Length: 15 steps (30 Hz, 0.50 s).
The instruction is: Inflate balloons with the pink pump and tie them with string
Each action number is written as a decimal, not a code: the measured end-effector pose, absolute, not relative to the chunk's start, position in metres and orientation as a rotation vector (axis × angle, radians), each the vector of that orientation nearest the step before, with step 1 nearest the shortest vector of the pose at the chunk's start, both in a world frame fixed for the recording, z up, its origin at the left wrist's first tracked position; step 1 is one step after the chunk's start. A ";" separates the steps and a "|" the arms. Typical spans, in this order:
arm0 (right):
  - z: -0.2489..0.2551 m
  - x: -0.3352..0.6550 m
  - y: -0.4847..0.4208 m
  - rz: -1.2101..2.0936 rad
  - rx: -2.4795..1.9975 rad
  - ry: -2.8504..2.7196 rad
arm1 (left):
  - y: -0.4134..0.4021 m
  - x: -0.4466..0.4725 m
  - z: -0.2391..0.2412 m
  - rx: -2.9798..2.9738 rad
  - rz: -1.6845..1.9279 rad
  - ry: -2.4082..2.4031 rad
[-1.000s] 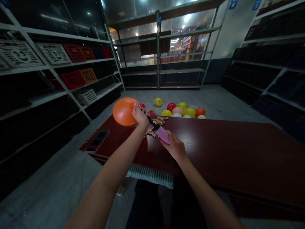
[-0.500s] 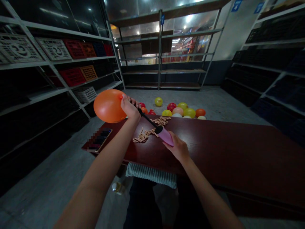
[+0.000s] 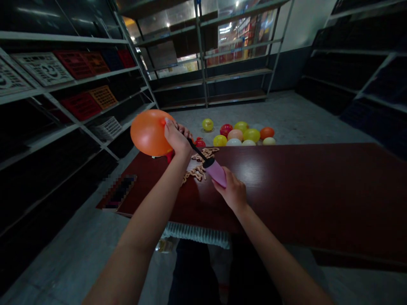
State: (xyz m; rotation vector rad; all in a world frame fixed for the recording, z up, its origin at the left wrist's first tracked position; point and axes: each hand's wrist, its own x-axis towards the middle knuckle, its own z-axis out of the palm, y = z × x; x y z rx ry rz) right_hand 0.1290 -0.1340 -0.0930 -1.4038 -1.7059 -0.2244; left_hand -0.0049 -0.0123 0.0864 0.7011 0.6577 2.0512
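Note:
My left hand [image 3: 176, 138] is closed around the neck of an inflated orange balloon [image 3: 149, 132], held above the left end of a dark red table [image 3: 302, 186]. The balloon's neck sits on the black nozzle of a pink hand pump [image 3: 216, 172]. My right hand [image 3: 233, 192] grips the pink pump body over the table. A pile of limp, pale uninflated balloons [image 3: 199, 165] lies on the table just under the pump.
Several inflated balloons [image 3: 241, 134] in yellow, red, orange and white lie on the floor beyond the table. A phone [image 3: 119, 192] rests at the table's left corner. Metal shelves with plastic crates [image 3: 81, 103] line the left; more shelving stands behind and right.
The balloon and my left hand swung out left, then came back slightly right. The pump's black rod stays drawn out. The view tilted down a little.

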 end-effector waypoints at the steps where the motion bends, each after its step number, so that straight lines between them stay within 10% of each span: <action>1: -0.093 0.129 -0.134 -0.222 -1.412 -1.692 | -0.014 0.002 0.084 0.715 2.026 0.655; 15: -0.095 0.129 -0.135 -0.196 -1.478 -1.795 | -0.036 0.013 0.027 0.645 1.971 0.804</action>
